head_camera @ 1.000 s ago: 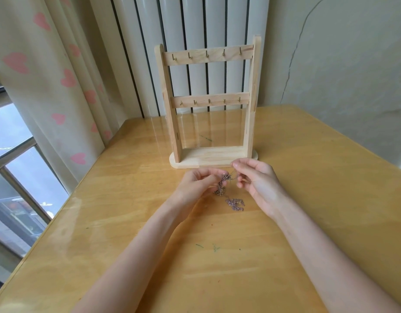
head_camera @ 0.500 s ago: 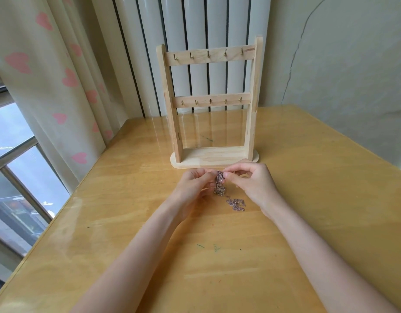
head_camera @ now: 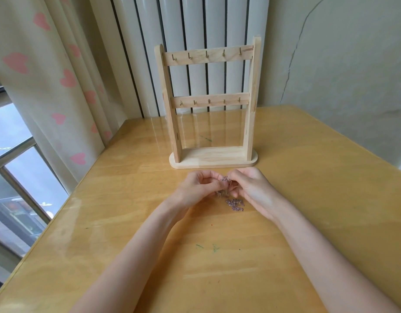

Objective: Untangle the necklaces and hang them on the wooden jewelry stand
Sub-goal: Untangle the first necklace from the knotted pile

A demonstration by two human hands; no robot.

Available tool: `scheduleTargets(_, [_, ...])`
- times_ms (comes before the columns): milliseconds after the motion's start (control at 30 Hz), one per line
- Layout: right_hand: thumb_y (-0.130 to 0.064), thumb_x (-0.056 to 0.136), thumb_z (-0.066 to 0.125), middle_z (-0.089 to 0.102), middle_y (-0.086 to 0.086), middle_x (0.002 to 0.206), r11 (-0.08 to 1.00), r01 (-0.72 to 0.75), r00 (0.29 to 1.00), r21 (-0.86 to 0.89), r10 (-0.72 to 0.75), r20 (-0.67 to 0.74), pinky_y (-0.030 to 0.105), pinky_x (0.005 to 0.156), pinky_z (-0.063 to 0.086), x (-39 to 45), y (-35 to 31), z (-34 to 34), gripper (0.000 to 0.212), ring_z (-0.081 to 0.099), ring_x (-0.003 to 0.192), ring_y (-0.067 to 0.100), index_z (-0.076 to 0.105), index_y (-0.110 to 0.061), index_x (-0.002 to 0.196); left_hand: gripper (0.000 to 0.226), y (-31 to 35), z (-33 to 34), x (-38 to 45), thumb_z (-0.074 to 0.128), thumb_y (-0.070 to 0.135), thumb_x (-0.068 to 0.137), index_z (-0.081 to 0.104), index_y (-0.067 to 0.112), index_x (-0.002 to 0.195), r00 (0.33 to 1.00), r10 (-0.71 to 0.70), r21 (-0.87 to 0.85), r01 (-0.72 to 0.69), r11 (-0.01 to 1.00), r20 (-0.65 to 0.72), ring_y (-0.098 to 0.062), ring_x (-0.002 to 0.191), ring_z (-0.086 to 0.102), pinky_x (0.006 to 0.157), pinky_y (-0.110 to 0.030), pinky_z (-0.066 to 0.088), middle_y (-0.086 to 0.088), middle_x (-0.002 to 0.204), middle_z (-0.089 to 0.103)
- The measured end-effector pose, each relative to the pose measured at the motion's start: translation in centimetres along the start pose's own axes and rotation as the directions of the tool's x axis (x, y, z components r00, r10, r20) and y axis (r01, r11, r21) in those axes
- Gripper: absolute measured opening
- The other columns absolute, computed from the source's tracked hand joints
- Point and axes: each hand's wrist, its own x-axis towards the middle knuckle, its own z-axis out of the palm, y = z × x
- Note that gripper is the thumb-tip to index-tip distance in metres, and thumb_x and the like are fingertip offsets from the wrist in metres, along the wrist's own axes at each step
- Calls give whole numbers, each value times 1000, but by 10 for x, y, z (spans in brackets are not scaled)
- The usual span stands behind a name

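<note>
Necklaces (head_camera: 224,187), a small pinkish tangle of fine chain, sit pinched between both hands just above the table (head_camera: 330,188), and the way they are held looks meant for teasing strands apart. The left hand (head_camera: 196,187) curls its fingers in and nips the upper part of the knot between thumb and fingertips, seemingly to anchor it. The right hand (head_camera: 251,188) meets it from the other side, its thumb and first finger closed on the same clump, likely so it can pull a strand away against the left's hold. Both hands stay low and close together, which keeps the slack short and the knot in plain sight. A loose heap of chain (head_camera: 234,204) trails down from the pinch and lies on the wood just in front of the right palm, so its weight is not dragging on the tangle. How many chains are in it I cannot tell. Just beyond the knuckles stands the wooden jewelry stand (head_camera: 208,105), its two rows of small hooks (head_camera: 207,55) all bare, placed within easy reach; by my judgement the untangling is unfinished and no hanging has begun
</note>
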Motion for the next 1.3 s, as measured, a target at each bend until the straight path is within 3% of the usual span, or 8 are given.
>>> scheduleTargets(167, [-2, 91, 43, 44, 8, 68, 1000, 9, 998, 9, -9, 66, 23, 52, 34, -1, -2, 2, 17, 41, 60, 15, 53, -2, 77, 5, 0, 0, 1, 55, 22, 81, 56, 20, 77, 998, -61, -161, 66, 985, 31, -18, 86, 52, 78, -26, 45, -9, 89, 60])
scheduleTargets(367, [0, 93, 45, 51, 5, 66, 997, -14, 984, 75, 1, 178, 19, 51, 38, -3, -4, -2, 24, 45, 60, 13, 52, -3, 70, 16, 2, -4, 4, 53, 10, 89, 58, 12, 74, 986, -169, -487, 155, 860, 15, -10, 65, 57, 70, -21, 53, -2, 68, 62])
scheduleTargets(567, [6, 85, 48, 57, 8, 62, 970, -32, 999, 243, 41, -35, 19, 44, 34, -1, -7, -7, 23, 49, 51, 12, 54, -4, 66, 9, -1, 1, 1, 62, 8, 85, 57, 13, 79, 994, -26, -223, 49, 974, 105, -6, 57, 52, 62, -16, 48, -6, 80, 58])
scheduleTargets(700, [4, 85, 49, 51, 8, 63, 977, -90, 991, 191, 107, -77, 18, 36, 25, -2, -5, -6, 19, 40, 42, 9, 50, -5, 68, 6, -4, 5, 1, 64, 14, 85, 60, 14, 81, 997, 7, 4, -8, 1000, 73, -4, 60, 50, 58, -13, 43, 0, 75, 55])
scheduleTargets(867, [-4, 89, 53, 51, 2, 63, 954, -48, 999, 297, 53, -8, 17, 36, 22, -3, -8, -10, 10, 34, 39, 7, 51, -9, 81, 12, -5, -2, 4, 58, 15, 88, 59, 17, 77, 995, -95, -376, 98, 921, 26, -8, 67, 50, 70, -22, 55, 1, 77, 52])
scheduleTargets(1000, [-3, 86, 58, 54, 0, 64, 998, -41, 996, 57, 37, 83, 17, 38, 24, -4, -6, -6, 7, 36, 42, 6, 59, -5, 93, 12, -1, -1, 6, 50, 6, 92, 54, 8, 81, 991, -132, -604, 107, 790, 3, -14, 65, 63, 64, -21, 57, -7, 75, 62])
scheduleTargets(1100, [-4, 84, 63, 53, 1, 60, 989, -48, 999, -140, 47, -16, 17, 38, 27, -4, -3, -6, 2, 39, 42, 5, 64, -5, 85, 13, -1, -2, 6, 50, 5, 92, 53, 7, 79, 989, -146, -562, 101, 821, -36, -9, 54, 57, 50, -14, 50, -6, 67, 57])
scheduleTargets(1300, [-4, 85, 59, 57, 2, 60, 998, 38, 979, -52, -48, -199, 15, 35, 24, -3, -5, -8, 5, 34, 38, 8, 63, -5, 85, 10, -5, -4, 6, 60, 0, 85, 60, 9, 84, 990, -138, -433, 115, 894, -23, -5, 58, 58, 57, -11, 50, -3, 74, 60])
